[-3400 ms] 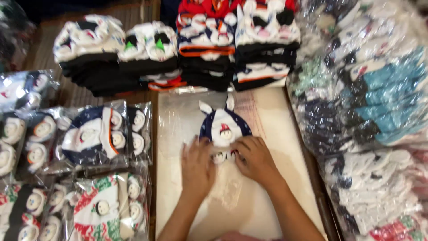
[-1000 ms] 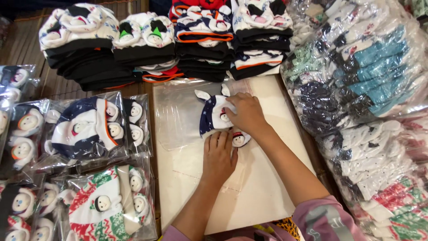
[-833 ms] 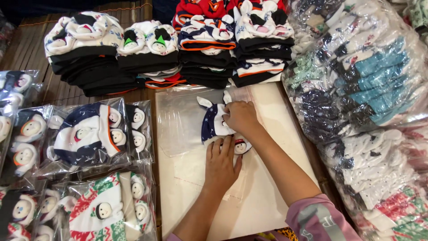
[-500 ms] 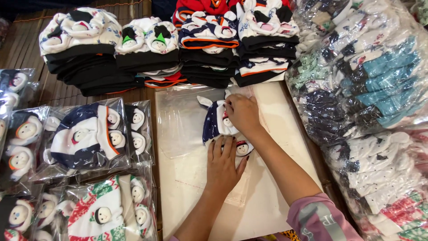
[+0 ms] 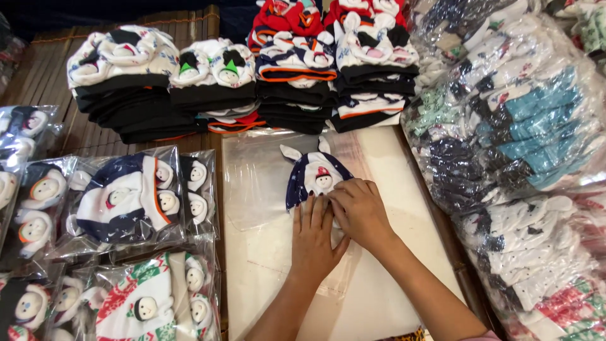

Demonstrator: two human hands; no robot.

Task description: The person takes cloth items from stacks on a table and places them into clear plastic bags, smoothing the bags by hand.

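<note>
A navy baby cap (image 5: 314,175) with white ears and a small doll face lies on a white board (image 5: 404,189), partly inside a clear plastic bag (image 5: 255,183). My left hand (image 5: 314,239) lies flat on the bag just below the cap, fingers spread and pointing up. Beside it, my right hand (image 5: 359,211) presses on the cap's lower edge, its fingers overlapping the left hand's fingertips. Both hands press down; neither lifts anything.
Stacks of folded caps (image 5: 290,69) stand along the far edge. Bagged caps (image 5: 129,199) lie in rows at the left. Large plastic bundles of baby clothes (image 5: 511,126) pile up on the right, close to the board's edge.
My right hand has come down from the top of the cap to its lower edge, next to my left hand. The cap now shows its ears and face uncovered.
</note>
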